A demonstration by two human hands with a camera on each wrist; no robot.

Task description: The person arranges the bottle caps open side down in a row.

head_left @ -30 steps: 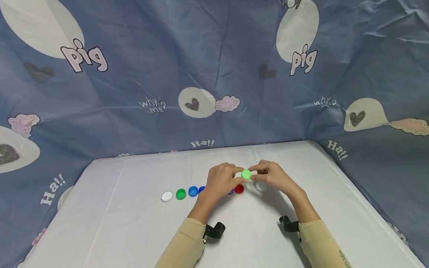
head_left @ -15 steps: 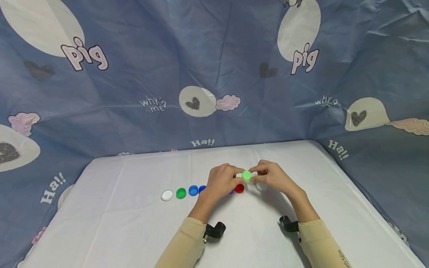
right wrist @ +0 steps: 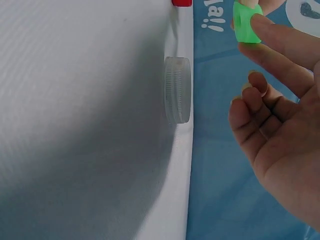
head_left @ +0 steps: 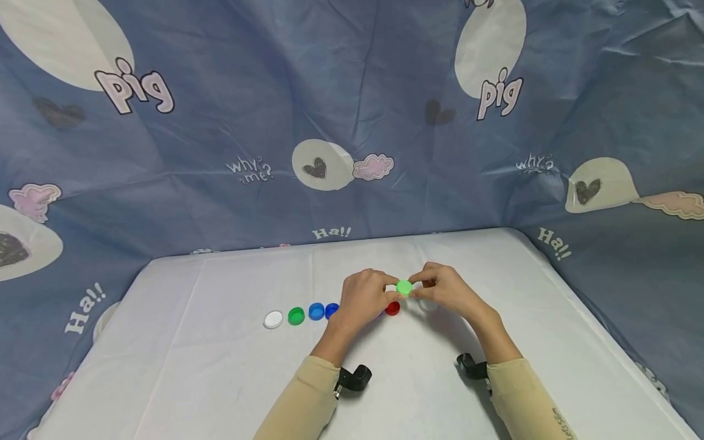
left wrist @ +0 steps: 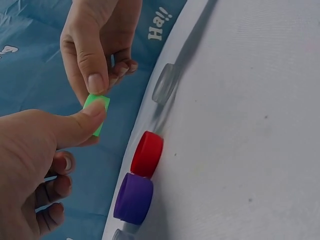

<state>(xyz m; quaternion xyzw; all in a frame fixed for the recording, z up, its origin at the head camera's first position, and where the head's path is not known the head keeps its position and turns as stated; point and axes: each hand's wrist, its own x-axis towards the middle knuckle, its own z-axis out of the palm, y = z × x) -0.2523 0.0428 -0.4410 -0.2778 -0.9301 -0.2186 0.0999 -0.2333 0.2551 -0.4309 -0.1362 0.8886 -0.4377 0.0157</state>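
A bright green bottle cap [head_left: 404,288] is held up above the table between both hands. My left hand [head_left: 363,296] pinches its left side between thumb and forefinger. On the opposite side my right hand [head_left: 448,290] pinches it the same way, as the right wrist view shows, with the other fingers loosely curled. Below the hands stand a red cap [left wrist: 147,154] and, beside it, a purple cap [left wrist: 133,198]. A clear ridged cap [right wrist: 177,90] rests on the cloth under my right hand. Part of the row is hidden behind my left hand in the head view.
Left of my hands, a white cap [head_left: 272,319], a darker green cap [head_left: 296,316], a light blue cap [head_left: 316,311] and a dark blue cap [head_left: 332,310] continue the row. A white cloth covers the table [head_left: 220,379]. A blue printed curtain [head_left: 385,208] hangs behind it.
Both hands keep their pinch on the bright green cap, almost without moving. The head view has shifted very slightly.
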